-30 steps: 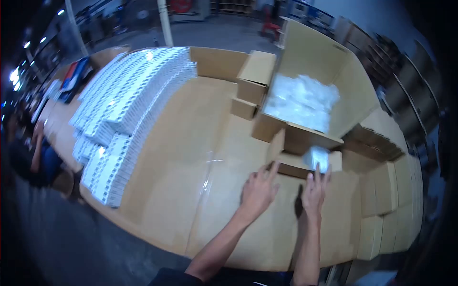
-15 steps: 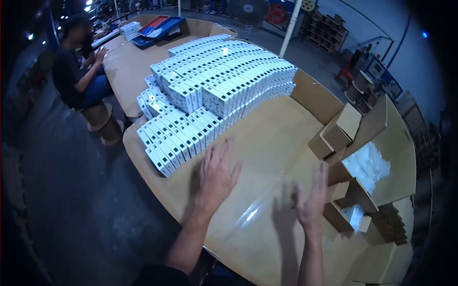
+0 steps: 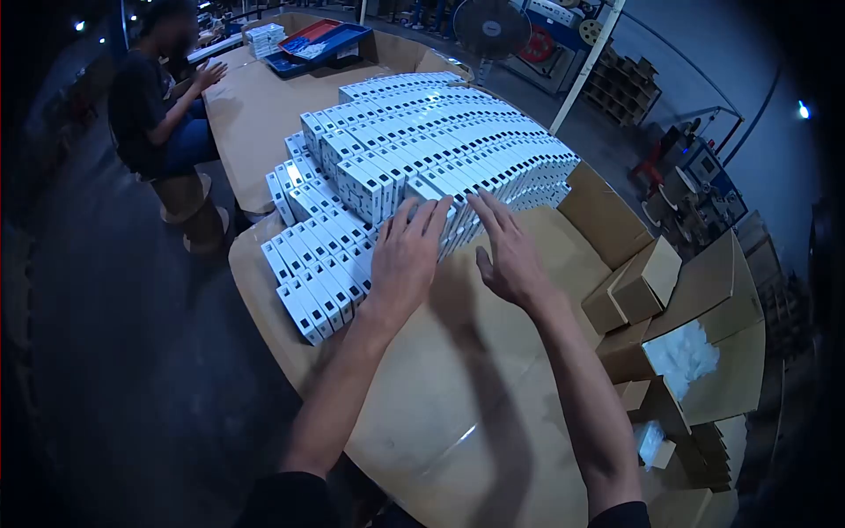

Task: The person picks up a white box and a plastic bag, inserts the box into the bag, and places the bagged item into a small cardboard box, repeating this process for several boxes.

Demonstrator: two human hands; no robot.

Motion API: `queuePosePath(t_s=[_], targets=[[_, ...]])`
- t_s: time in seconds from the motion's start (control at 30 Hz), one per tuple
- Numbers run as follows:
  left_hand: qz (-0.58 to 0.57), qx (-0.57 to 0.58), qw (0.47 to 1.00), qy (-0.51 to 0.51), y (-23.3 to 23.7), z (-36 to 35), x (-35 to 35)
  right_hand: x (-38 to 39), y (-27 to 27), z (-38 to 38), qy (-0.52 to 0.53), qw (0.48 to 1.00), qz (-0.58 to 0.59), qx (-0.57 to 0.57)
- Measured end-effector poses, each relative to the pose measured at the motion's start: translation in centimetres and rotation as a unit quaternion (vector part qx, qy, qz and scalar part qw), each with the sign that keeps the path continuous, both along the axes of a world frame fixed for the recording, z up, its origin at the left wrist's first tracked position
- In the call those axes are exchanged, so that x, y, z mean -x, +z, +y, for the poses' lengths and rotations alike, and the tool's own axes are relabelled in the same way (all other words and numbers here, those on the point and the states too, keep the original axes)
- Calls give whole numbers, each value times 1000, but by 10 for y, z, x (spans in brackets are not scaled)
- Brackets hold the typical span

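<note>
A big stepped stack of slim white boxes, each with a small dark square on its end, covers the far half of the cardboard-topped table. My left hand is at the front of the stack, back of the hand up, fingers stretched out and overlapping the nearest boxes. To its right, my right hand reaches to the same front row, fingers extended and thumb apart. Both sets of fingertips are right at the top edge of the upper layer, a short gap between the hands. The box faces behind the fingers are hidden.
Along the right edge stand open cardboard cartons, one holding clear plastic bags. A smaller carton sits behind them. Blue and red trays lie at the far end. At the left, another person sits beside the table.
Both my hands have moved forward to the front of the stack; the right hand also came left, from near the cartons. The camera view has shifted slightly.
</note>
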State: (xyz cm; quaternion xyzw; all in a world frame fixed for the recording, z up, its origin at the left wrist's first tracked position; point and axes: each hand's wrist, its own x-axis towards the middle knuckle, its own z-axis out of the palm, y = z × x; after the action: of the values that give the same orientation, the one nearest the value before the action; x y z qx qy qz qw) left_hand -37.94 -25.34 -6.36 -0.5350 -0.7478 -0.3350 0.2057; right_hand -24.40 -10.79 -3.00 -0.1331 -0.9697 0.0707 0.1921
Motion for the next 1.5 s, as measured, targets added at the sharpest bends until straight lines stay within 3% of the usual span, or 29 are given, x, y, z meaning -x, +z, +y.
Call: queuePosePath(t_s=[0.2, 0.4, 0.6, 0.67, 0.73, 0.8, 0.87, 0.93, 1.07, 1.17, 1.2, 1.27, 1.37, 1.5], targets=[[10, -51, 999, 2, -6, -3, 10, 12, -8, 14, 13, 999, -4, -42], [-30, -111, 993, 0, -4, -29, -13, 11, -8, 6, -12, 1000, -5, -1], [-108, -136, 983, -56, -11, -68, -85, -54, 1, -45, -66, 977, 145, 142], [-150, -155, 969, -120, -25, -69, -109, -101, 10, -79, -80, 880, 129, 451], [-144, -148, 963, -171, -23, -67, -142, -147, -13, -94, -18, 803, 164, 572], [-159, -133, 951, -229, -17, -65, -176, -188, -3, -114, -29, 753, 168, 636], [-190, -109, 932, -289, -10, -59, -205, -222, -10, -118, -75, 787, 192, 581], [-241, -81, 898, -359, 3, -45, -231, -269, 2, -117, -114, 774, 229, 580], [-277, -9, 841, -465, 41, 8, -269, -367, 32, -106, -192, 854, 210, 435], [-246, 37, 807, -536, 71, 80, -311, -422, 55, -83, -310, 897, 233, 213], [-239, 38, 794, -557, 78, 109, -331, -434, 66, -71, -341, 889, 248, 178], [-114, 90, 832, -536, 69, 177, -365, -449, 78, -45, -461, 855, 194, 133], [-12, 311, 863, -397, 58, 257, -412, -478, 56, 19, -429, 889, 161, 27], [50, 408, 835, -365, 28, 307, -431, -494, 21, 82, -497, 858, 29, 130]])
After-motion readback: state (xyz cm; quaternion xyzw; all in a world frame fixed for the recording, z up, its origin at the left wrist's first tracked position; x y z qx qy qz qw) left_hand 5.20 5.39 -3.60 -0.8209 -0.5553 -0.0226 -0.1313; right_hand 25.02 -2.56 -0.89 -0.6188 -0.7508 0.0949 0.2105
